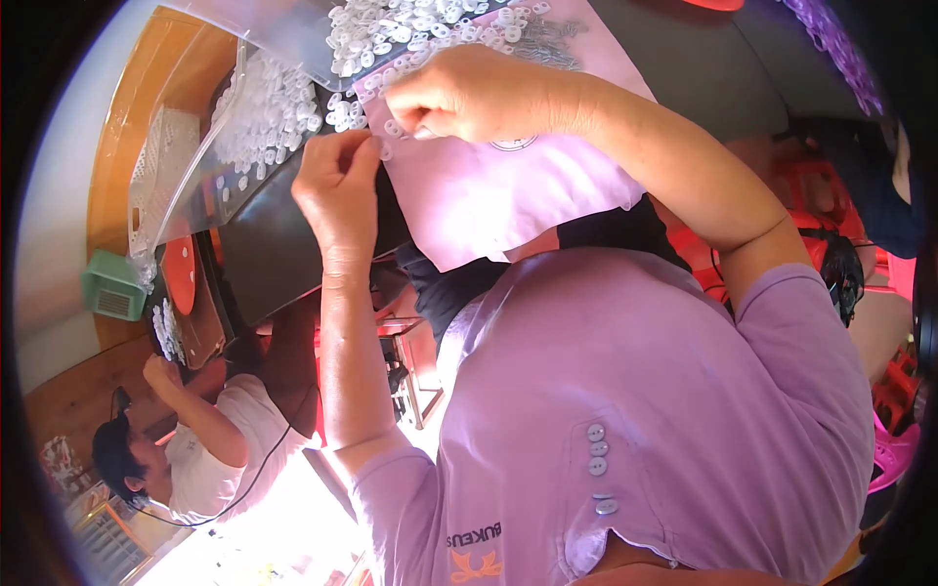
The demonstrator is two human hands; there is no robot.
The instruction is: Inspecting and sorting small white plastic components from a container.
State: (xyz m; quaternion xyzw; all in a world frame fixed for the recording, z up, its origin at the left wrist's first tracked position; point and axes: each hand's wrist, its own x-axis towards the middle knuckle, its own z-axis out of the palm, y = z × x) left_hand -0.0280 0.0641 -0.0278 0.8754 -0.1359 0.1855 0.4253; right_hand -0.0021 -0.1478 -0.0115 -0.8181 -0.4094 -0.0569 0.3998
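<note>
My left hand (339, 186) is closed in a pinch at the left edge of a pink cloth (508, 205). A small white plastic piece (386, 149) shows at its fingertips. Just to the right and a little farther, my right hand (479, 95) has its fingers curled together over the cloth. What it pinches is mostly hidden; only a pale bit shows beneath the fingers. Another white piece (393, 128) lies between the hands. Beyond them is a heap of small white oval pieces with holes (391, 34), and beside it a scatter of thin grey metal bits (552, 44).
At the left, a clear plastic container (186, 186) holds many more white pieces (264, 112). A green basket (115, 286) stands beyond a red round thing (179, 276). At the lower left another person (220, 430) works with similar pieces. Red stools (816, 186) stand at the right.
</note>
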